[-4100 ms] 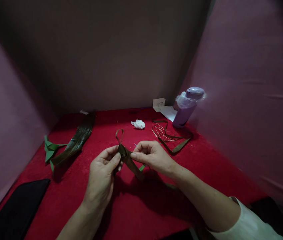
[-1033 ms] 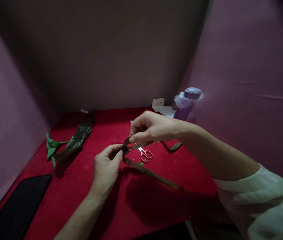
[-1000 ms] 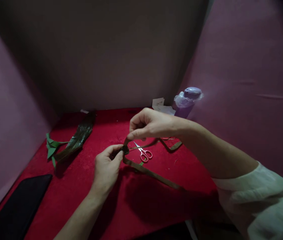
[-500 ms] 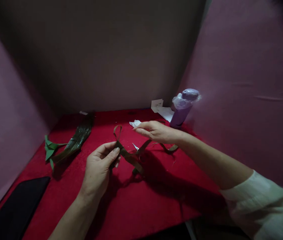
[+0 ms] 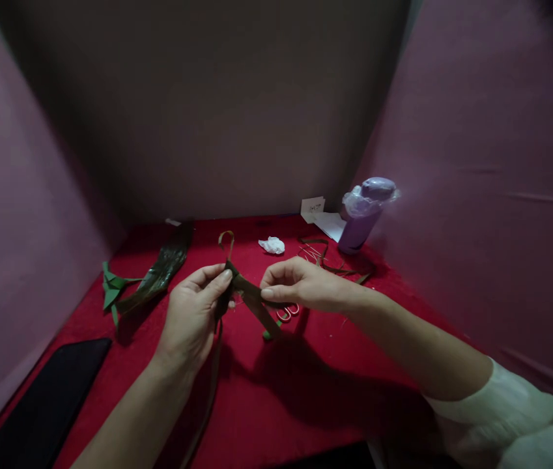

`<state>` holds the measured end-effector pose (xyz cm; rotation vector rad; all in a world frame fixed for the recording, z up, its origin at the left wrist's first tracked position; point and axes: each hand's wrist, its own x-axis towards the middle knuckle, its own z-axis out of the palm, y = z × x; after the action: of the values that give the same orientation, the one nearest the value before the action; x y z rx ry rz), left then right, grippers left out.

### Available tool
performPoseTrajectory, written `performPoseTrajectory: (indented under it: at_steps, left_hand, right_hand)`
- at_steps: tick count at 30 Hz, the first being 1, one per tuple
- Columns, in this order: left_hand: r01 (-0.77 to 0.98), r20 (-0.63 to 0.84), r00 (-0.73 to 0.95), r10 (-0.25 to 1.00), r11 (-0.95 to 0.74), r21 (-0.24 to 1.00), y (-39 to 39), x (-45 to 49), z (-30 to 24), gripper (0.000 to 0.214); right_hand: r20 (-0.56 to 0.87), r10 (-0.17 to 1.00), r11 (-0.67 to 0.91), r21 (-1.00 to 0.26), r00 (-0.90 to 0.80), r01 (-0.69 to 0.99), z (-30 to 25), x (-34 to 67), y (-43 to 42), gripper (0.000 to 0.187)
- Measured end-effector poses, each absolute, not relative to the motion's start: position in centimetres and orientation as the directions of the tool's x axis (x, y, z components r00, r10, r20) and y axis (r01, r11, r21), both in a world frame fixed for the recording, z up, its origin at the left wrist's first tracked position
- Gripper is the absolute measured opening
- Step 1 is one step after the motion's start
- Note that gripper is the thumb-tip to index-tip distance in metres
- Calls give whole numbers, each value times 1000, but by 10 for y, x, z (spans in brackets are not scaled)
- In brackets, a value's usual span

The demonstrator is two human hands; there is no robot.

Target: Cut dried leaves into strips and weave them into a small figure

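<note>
My left hand [image 5: 194, 319] is closed, with thumb and fingers pinching a knotted piece of green leaf strips [image 5: 260, 312]. A thin loop [image 5: 227, 238] sticks up from its top, and a long strip end [image 5: 210, 391] hangs below the hand toward me. My right hand [image 5: 303, 283] pinches one strip that runs out to the right from the knot. Just under the right fingers lie scissors with pinkish ring handles [image 5: 287, 312]; their blades are hidden. A small green leaf bit [image 5: 269, 335] is by the handles.
At left lie a folded green leaf figure [image 5: 114, 286] and a bundle of dark, shiny leaves [image 5: 163, 264]. A black flat object [image 5: 46, 397] is nearer. Behind are crumpled white tissue [image 5: 272, 245], loose leaf strips [image 5: 327, 254], white papers [image 5: 331, 226] and a purple plastic-topped container [image 5: 360, 225].
My right hand has come down and closed on a strip, having been flatter and higher before. The strip that trailed right is drawn in, and a strip now hangs below my left hand.
</note>
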<state>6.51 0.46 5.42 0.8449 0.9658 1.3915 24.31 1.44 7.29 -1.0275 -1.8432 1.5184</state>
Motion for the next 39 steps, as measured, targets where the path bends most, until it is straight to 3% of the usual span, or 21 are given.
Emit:
performPoseTrajectory:
  at_steps: [4,11,15,21,31,35,39]
  left_hand:
    - [-343,-53,-56,997,31,939,10,69,58,20]
    - [-262,-12,-63,998,-4,965,16,75,51,22]
    - [-258,-44,-10,999,40,965,15,78,47,21]
    - [-282,-45,61,997,61,957,17,86,39,21]
    - [-281,18,96,995,9,960,26,88,31,25]
    - [-285,-11,58,998,27,958,26,89,24,24]
    - [-298,-60,39,997,69,952,24,85,19,24]
  right_hand:
    - [-65,795,-36,-998,-604,60,83,243,7,9]
    - [-98,840,-126,-992,-534,-16,93,248,14,10]
    - [-136,850,-285,-931,-510,-227,82,248,20,9]
    - [-162,890,-356,-831,-426,-427,67,242,25,11]
    - [-155,914,-348,-776,-376,-526,56,240,38,6]
    - [-170,901,-363,-799,-399,-479,52,240,39,8]
    - [-121,907,-283,-884,-403,-372,45,236,37,19]
